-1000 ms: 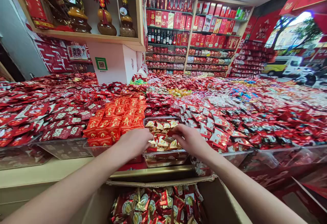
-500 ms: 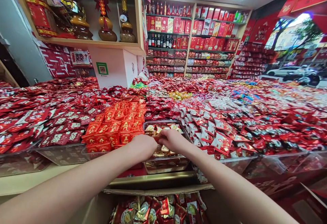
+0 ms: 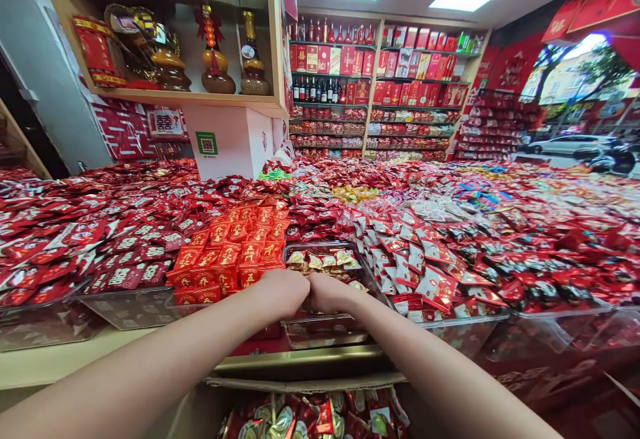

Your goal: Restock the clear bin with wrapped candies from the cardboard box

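My left hand [image 3: 287,292] and my right hand [image 3: 327,292] meet over the near part of a clear plastic bin [image 3: 325,332] on the counter. Both look curled closed, backs toward me, and whatever their fingertips hold is hidden. Gold-and-white wrapped candies [image 3: 325,260] lie in rows at the bin's far end. Left of it, orange-red candy packets [image 3: 227,255] stand stacked in another bin. Below my forearms, an open cardboard box [image 3: 300,385] contains red and gold wrapped candies [image 3: 320,419].
Red-and-white packets [image 3: 430,272] fill the bin on the right, dark red packets [image 3: 133,252] the one further left. A gold-coloured counter edge [image 3: 310,361] runs between bins and box. A wooden display cabinet [image 3: 200,95] overhangs at upper left. Stocked shelves [image 3: 375,85] line the back.
My hands have come together, and the right hand has turned so its fingers are now hidden. More of the candies at the bin's far end shows. The view has tilted up slightly.
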Available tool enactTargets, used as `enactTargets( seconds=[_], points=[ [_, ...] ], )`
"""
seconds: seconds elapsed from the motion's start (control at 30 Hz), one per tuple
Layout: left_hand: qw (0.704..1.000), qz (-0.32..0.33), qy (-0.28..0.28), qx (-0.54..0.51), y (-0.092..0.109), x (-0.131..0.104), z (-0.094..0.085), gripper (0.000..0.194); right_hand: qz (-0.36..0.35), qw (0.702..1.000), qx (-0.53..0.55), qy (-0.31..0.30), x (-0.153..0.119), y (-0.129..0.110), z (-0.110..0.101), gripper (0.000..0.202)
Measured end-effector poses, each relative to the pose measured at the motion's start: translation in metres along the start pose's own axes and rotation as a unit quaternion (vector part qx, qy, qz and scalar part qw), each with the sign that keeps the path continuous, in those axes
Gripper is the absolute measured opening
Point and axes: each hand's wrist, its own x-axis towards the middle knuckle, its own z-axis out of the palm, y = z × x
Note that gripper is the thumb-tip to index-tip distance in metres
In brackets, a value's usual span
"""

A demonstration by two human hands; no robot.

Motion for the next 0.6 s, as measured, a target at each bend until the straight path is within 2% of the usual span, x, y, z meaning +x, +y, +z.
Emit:
enactTargets(
  seconds=[0.2,0.37,0.53,0.6],
  points=[
    [1.000,-0.005,0.008,-0.016,0.000,0.000,0.002,0.019,0.001,1.000,0.001,-0.016,-0.015,0.000,-0.015,0.027],
    [0.998,0.026,0.021,-0.044,-0.006,0.003,0.003,0.022,0.027,0.999,-0.013,-0.046,-0.028,0.003,-0.027,0.019],
    [0.986,0.050,0.111,-0.118,-0.023,0.000,-0.002,0.028,0.030,0.998,0.009,-0.046,-0.029,0.007,-0.026,0.021],
    [0.968,0.055,0.147,-0.194,-0.028,-0.007,0.000,0.033,0.020,0.998,0.033,-0.053,-0.027,0.009,-0.023,0.021]
  ],
)
